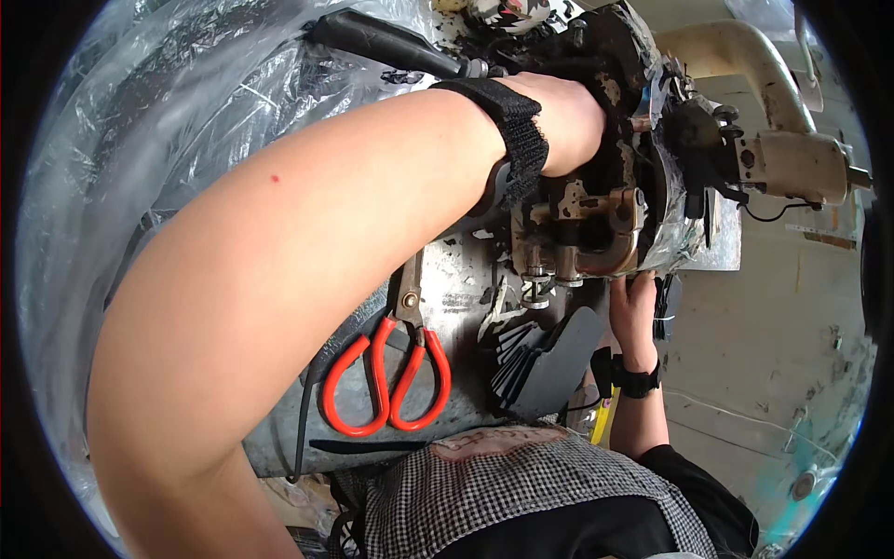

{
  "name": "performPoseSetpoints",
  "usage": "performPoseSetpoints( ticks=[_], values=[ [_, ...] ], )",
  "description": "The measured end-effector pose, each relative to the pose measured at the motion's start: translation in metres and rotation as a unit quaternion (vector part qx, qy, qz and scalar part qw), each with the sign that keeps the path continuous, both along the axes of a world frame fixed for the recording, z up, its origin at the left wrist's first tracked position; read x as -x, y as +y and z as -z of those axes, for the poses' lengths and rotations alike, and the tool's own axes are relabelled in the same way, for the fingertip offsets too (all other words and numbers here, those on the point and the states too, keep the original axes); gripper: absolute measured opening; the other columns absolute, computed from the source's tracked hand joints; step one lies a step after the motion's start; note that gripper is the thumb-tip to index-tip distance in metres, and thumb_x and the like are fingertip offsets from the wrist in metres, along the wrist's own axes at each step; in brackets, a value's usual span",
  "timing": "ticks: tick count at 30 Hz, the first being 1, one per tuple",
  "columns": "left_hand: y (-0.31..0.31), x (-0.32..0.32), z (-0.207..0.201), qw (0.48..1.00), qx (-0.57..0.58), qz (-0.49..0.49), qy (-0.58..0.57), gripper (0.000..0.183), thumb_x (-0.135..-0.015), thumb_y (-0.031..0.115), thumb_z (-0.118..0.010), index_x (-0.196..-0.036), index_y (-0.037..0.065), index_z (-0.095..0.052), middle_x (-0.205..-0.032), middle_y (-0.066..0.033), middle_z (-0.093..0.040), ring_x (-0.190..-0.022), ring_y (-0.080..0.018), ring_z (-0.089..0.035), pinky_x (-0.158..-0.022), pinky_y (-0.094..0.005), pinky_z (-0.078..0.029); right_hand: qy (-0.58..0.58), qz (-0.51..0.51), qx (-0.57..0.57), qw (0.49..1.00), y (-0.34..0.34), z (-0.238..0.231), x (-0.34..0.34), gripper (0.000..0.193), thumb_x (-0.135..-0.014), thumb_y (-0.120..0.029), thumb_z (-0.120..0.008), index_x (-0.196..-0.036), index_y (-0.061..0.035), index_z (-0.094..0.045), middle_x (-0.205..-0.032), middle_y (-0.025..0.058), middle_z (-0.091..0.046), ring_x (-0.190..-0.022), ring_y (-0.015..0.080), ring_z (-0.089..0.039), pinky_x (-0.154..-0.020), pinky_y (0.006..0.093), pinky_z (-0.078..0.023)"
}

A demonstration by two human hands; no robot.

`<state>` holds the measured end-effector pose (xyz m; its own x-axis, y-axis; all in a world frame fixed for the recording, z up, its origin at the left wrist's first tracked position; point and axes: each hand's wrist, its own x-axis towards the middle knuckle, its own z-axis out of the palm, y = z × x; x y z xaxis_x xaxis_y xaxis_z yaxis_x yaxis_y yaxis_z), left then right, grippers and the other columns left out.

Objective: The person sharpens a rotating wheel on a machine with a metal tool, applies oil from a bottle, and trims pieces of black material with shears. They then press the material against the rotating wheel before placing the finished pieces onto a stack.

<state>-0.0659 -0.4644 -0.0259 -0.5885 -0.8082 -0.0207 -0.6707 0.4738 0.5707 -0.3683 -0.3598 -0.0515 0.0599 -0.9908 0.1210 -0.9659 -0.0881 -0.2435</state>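
My left arm crosses the picture from the lower left, with a black strap at the wrist. My left hand (570, 119) lies on top of a dark, greasy sewing machine head (596, 214), and its fingers are hidden behind the machine. My right hand (633, 312), with a black band at its wrist, reaches up under the machine head with straight fingers. It is beside a stack of black cut pieces (549, 359) on the metal bed (456, 279). Its fingertips are hidden by the machine.
Scissors with red handles (391, 377) lie shut on the metal bed, left of the black pieces. Clear plastic sheeting (158, 121) covers the left side. A cream-coloured machine arm (745, 56) and a concrete floor (792, 326) are to the right.
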Motion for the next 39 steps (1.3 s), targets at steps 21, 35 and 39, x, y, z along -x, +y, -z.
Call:
performPoseSetpoints(
  ticks=[21,35,39],
  values=[
    [-0.005,0.007,0.023,0.998,0.033,-0.055,0.000,0.031,-0.078,0.002,-0.059,-0.105,0.013,-0.070,-0.102,-0.0140,-0.068,-0.096,-0.0333,-0.065,-0.079,-0.0400,-0.053,0.040,0.002,-0.022,0.999,0.001,-0.004,-0.001,0.028,-0.092,-0.017,-0.060,-0.101,0.0075,-0.051,-0.084,0.0252,-0.063,-0.076,0.0411,-0.061,-0.065,0.0416,-0.047],
    [-0.006,0.004,0.019,0.998,0.033,-0.044,-0.011,0.032,-0.080,0.005,-0.060,-0.111,0.007,-0.067,-0.115,-0.0154,-0.065,-0.104,-0.0325,-0.064,-0.083,-0.0397,-0.053,0.012,-0.009,-0.005,1.000,0.002,-0.001,0.000,0.029,-0.092,-0.019,-0.060,-0.101,0.0070,-0.052,-0.077,0.0238,-0.062,-0.069,0.0383,-0.061,-0.060,0.0402,-0.046],
    [-0.004,-0.001,0.018,0.995,0.071,-0.057,0.031,0.029,-0.082,0.006,-0.055,-0.107,0.010,-0.068,-0.109,-0.0159,-0.066,-0.102,-0.0329,-0.064,-0.083,-0.0403,-0.053,0.015,0.017,-0.014,1.000,0.001,-0.002,0.000,0.029,-0.092,-0.020,-0.060,-0.100,0.0066,-0.052,-0.078,0.0244,-0.062,-0.072,0.0398,-0.062,-0.062,0.0405,-0.047]
  ],
)
